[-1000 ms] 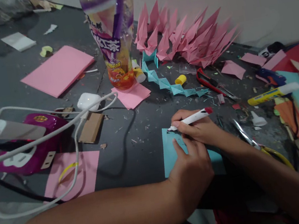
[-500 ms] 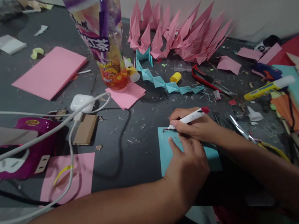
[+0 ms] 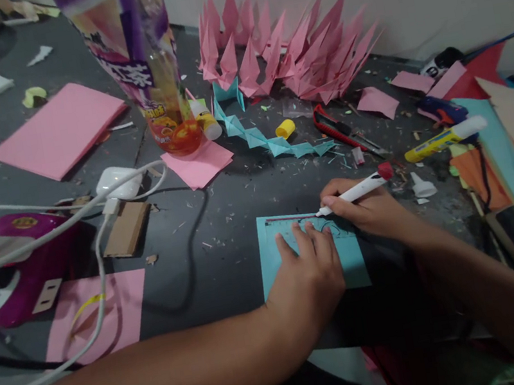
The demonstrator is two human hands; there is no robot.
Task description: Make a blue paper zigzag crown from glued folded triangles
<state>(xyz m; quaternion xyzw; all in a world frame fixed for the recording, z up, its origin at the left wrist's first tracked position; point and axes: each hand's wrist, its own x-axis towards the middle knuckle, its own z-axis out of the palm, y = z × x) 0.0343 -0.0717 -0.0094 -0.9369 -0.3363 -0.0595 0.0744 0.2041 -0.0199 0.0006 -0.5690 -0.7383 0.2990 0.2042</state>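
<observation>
A white marker pen with a red end is gripped in my right hand, its tip touching the sheet near the upper edge. Under it lies a blue sheet of paper with a dark red line drawn along the top. My left hand rests on the sheet with its fingers spread. Beneath those fingertips is what looks like a clear ruler with small dark marks, partly hidden by the hand.
Folded pink paper pieces and a blue folded chain stand at the back. A drink bottle, red cutter knife, glue stick, purple power strip, white cables and pink paper lie around.
My right hand has slid the marker rightward, and the red line along the paper's top is longer. My left fingers are more spread. The whole view has shifted slightly.
</observation>
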